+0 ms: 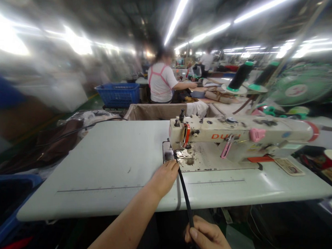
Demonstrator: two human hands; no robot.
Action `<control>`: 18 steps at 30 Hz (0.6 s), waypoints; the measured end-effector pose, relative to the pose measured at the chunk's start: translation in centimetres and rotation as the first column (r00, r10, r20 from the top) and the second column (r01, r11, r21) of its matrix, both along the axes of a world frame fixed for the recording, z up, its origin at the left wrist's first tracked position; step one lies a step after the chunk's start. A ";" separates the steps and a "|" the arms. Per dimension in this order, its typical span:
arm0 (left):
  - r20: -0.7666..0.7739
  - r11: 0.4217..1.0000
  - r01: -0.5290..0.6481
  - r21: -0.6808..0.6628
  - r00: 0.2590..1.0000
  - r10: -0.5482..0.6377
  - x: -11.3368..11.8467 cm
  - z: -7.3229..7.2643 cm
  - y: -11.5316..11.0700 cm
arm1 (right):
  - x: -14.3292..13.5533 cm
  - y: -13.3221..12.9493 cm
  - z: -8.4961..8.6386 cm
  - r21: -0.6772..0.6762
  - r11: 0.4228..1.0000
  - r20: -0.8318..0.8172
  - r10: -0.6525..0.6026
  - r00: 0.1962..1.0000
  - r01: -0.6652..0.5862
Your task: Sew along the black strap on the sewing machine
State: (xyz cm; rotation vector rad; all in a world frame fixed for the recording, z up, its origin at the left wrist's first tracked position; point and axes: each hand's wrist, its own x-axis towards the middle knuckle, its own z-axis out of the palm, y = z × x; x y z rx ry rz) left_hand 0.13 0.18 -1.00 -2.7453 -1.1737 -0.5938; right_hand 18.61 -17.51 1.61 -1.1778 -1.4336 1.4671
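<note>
A long, narrow black strap [184, 188] runs from the needle area of a sewing machine [205, 133] down over the table's front edge. My left hand [166, 174] lies at the needle plate, its fingertips pressed together on the strap's far end close to the presser foot. Below the table edge, my right hand [205, 233] pinches the strap's near part between thumb and fingers. Between the two hands the strap hangs in a slight curve. Where it meets the needle, my left fingers and the presser foot partly hide it.
The white machine table [109, 160] has a printed ruler along its front. Pink snips [226, 147] hang on the machine. Thread cones [239, 77] and a green fan [302, 85] stand behind right. A blue basket [117, 94] and a co-worker [161, 80] are beyond the table.
</note>
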 end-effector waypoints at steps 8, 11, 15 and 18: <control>0.019 1.000 0.017 -0.020 1.000 -0.016 -0.1 0.4 -0.2 | -0.5 0.5 -0.5 0.027 0.994 0.056 -0.110 0.992 0.109; 0.018 0.999 0.018 -0.029 1.000 -0.018 -0.1 0.4 -0.1 | -0.6 0.4 -0.5 -0.093 0.985 0.001 -0.149 0.989 0.148; 0.012 0.999 0.022 -0.037 1.000 -0.022 -0.2 0.3 -0.1 | -0.9 0.3 -0.5 -0.272 0.954 -0.128 -0.163 0.978 0.123; 0.024 0.999 0.035 -0.032 0.999 -0.034 -0.2 0.2 -0.1 | -1.3 0.7 -0.7 -0.215 0.962 -0.088 -0.192 0.978 0.169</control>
